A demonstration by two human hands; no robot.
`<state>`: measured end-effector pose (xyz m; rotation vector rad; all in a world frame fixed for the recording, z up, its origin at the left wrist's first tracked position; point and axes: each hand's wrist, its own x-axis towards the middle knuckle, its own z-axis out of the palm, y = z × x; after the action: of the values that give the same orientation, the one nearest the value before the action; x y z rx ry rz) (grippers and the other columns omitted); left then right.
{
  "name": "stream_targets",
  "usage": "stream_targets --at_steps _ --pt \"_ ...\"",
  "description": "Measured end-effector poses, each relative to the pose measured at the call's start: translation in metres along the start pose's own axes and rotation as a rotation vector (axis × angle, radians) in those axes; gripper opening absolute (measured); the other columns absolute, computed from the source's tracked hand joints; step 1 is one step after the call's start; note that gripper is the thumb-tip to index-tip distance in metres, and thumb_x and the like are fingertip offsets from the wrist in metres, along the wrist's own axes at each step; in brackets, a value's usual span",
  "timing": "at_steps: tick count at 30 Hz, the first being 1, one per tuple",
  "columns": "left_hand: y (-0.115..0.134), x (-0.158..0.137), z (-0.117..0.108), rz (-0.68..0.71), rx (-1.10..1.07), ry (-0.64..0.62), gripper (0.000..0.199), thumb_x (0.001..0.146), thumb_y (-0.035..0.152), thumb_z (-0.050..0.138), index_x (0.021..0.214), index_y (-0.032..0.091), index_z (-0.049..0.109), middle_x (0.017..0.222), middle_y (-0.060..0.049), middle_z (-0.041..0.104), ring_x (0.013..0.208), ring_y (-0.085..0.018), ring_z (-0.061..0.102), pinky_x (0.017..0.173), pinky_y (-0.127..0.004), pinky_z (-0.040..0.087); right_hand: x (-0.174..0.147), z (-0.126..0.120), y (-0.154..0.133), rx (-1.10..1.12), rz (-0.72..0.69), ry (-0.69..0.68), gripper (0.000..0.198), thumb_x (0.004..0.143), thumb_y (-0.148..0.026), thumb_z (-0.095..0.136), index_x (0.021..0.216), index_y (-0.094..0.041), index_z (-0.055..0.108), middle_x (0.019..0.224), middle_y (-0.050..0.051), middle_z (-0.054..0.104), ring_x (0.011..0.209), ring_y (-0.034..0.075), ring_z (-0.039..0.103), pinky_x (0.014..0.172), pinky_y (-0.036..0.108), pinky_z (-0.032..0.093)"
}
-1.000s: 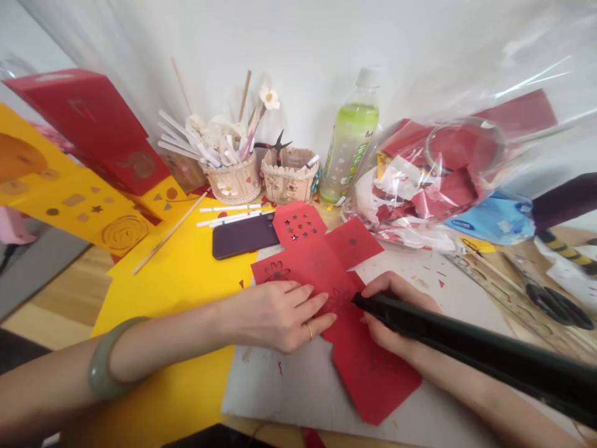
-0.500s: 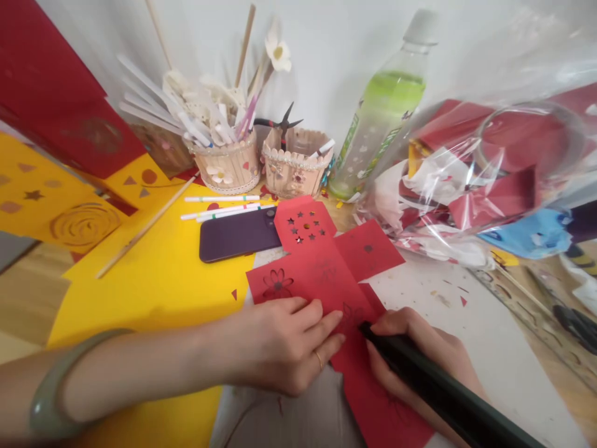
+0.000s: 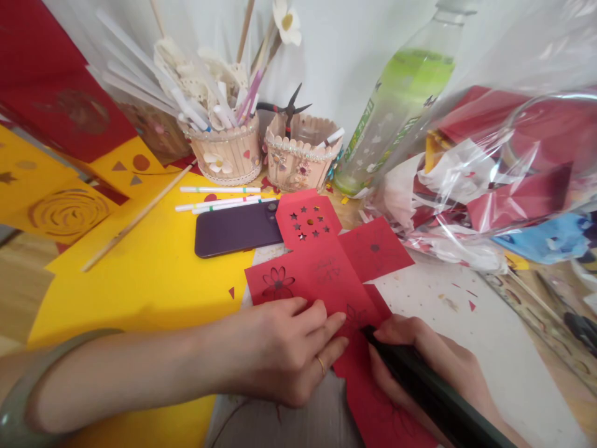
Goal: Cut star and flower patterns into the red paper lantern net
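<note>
A cross-shaped piece of red paper (image 3: 321,267) lies over the grey-white board. It bears a flower with cut-out petals, a panel pierced with small stars, and drawn flower outlines. My left hand (image 3: 298,348) rests on it with fingers stretched out, pressing it down; a ring and a pale bangle show. My right hand (image 3: 429,354) is closed around a long black pen-like tool (image 3: 420,379). The tool's tip touches the red paper beside a drawn flower, just right of my left fingertips; whether it is a blade or a nib is too small to tell.
A purple phone (image 3: 236,230) and white pens (image 3: 219,190) lie on yellow paper (image 3: 153,292) with a wooden stick (image 3: 140,214). Behind stand two craft baskets (image 3: 303,158), one holding pliers (image 3: 290,112), and a bottle (image 3: 396,118). A plastic bag of scraps (image 3: 494,168) sits right.
The view has shifted slightly closer and lower, so the surroundings spread outward. Both hands keep nearly the same place on the paper; the tool's tip has barely moved.
</note>
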<state>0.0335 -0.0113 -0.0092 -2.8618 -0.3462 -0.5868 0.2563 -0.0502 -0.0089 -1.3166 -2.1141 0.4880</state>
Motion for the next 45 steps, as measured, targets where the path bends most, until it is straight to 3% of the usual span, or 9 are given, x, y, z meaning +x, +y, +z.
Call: stream_targets --at_steps 17,33,45 --pt "0.0019 0.0005 -0.0027 -0.001 0.014 -0.016 0.037 0.093 0.011 0.033 0.109 0.010 0.067 0.112 -0.013 0.067 0.087 -0.022 0.066 0.065 -0.032 0.055 0.0000 -0.0008 -0.0032 0.023 -0.032 -0.039 0.017 0.079 -0.010 0.053 0.083 -0.025 0.046 0.063 -0.005 0.056 0.045 0.008 0.053 0.043 0.019 0.043" --pt "0.0053 -0.0012 -0.0009 -0.032 0.004 -0.041 0.029 0.091 0.018 0.047 0.112 0.009 0.064 0.116 -0.016 0.064 0.091 -0.023 0.064 0.066 -0.033 0.053 0.0004 -0.0006 -0.0042 0.043 -0.003 -0.033 0.017 0.077 -0.010 0.053 0.077 -0.025 0.044 0.058 -0.006 0.051 0.042 0.008 0.046 0.040 0.021 0.036" --pt "0.0054 -0.0005 -0.0022 -0.044 -0.010 -0.032 0.031 0.092 0.015 0.042 0.111 0.009 0.065 0.115 -0.014 0.065 0.092 -0.024 0.064 0.066 -0.033 0.053 0.0008 -0.0004 -0.0036 0.036 -0.025 -0.056 0.018 0.076 -0.009 0.052 0.077 -0.025 0.042 0.058 -0.005 0.048 0.043 0.009 0.043 0.040 0.022 0.036"
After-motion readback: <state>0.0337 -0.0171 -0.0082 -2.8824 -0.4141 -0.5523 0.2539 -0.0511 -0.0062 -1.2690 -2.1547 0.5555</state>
